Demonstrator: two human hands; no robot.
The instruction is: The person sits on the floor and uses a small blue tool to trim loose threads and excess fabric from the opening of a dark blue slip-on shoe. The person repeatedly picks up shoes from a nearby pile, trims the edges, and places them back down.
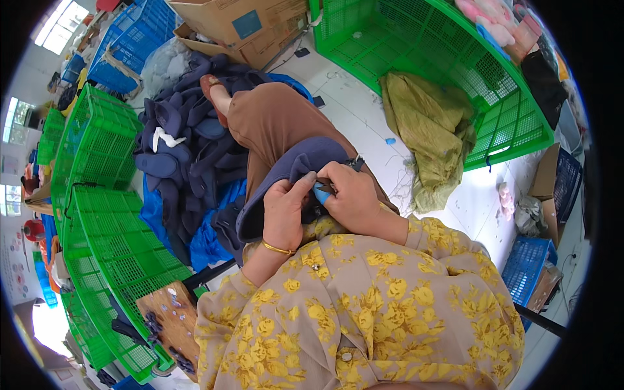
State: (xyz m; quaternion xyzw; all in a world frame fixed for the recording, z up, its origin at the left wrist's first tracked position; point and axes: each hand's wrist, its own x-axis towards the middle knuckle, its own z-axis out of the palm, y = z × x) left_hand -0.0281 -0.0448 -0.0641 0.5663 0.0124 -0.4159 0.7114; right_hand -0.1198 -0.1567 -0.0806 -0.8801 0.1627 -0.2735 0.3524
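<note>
Centrally, a navy fabric piece (286,170) is held over the lap, pinched by the left hand (283,211); a small dark-and-blue object (321,193) is gripped in the right hand (354,195), close beside. Leftward, similar navy pieces (185,140) are heaped on blue sheeting (207,239).

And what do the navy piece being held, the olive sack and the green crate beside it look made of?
Navy piece: probably matte, felt-like fabric, given its soft folds. Olive sack: perhaps woven plastic with a slight sheen, going by its sharp creases; cloth is possible. Green crate: almost certainly smooth moulded plastic, from its regular mesh walls.
</note>
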